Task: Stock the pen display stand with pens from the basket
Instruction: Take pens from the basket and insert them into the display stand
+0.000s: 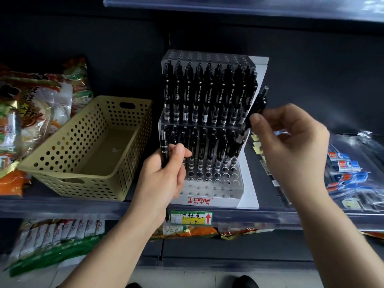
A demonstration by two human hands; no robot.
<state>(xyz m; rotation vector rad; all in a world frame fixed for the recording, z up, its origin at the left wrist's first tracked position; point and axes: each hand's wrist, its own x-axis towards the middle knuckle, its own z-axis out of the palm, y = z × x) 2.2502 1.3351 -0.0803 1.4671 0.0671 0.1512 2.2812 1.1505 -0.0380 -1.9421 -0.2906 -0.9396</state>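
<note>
- Two hands work at the pen display stand (209,129), a clear acrylic block in two stepped tiers that stands on the shelf (270,215) just right of the basket (87,146).
- Left hand (164,175) is closed around one black pen (165,150), upright against the lower tier's left front corner; right hand (288,142) pinches a small bunch of black pens (259,104) by thumb and fingertips at the stand's upper right side.
- Basket looks empty from here: a beige plastic tub with rows of round holes and slot handles, its floor bare.
- Risk, as I judge it: the right hand's pinch is light and the barrels are smooth and glossy, so one could slide out and drop behind the stand or onto the packets (353,169) to the right.
- Another risk: the holes are small and closely spaced, and filled rows stand tightly together; a pen lowered at a tilt could catch a neighbour's clip and lift or tip it.
- Front rows of the lower tier still show open holes, so pushing there with the left hand might nudge the lightweight stand back.
- Clear acrylic throws reflections, which may make a hole's rim hard to read.
- Snack bags (37,113) left of the basket are crinkly foil and film, clear of the work.
</note>
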